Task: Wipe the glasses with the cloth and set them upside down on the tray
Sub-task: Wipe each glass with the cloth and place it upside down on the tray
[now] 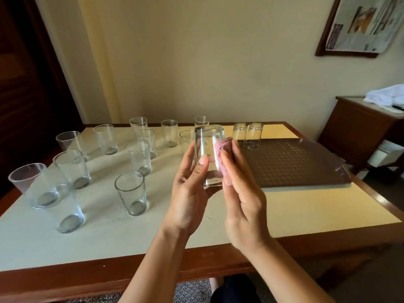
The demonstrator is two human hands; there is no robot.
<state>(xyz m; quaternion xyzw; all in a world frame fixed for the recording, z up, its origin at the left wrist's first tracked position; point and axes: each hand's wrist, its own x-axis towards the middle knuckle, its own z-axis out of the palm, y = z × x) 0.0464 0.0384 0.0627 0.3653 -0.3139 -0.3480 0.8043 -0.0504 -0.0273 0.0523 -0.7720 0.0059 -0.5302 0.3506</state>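
Behind the held glass (208,154), two table glasses are partly hidden; the wall frame (358,27) is cut off

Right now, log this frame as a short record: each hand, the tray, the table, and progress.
left hand: grips the held glass, which is upside down above the table
right hand: presses the pink cloth against that glass's side
tray: two upside-down glasses at its far left corner
table: about a dozen upright glasses on its left half
progress: two done, one being wiped, the upright ones not yet on the tray
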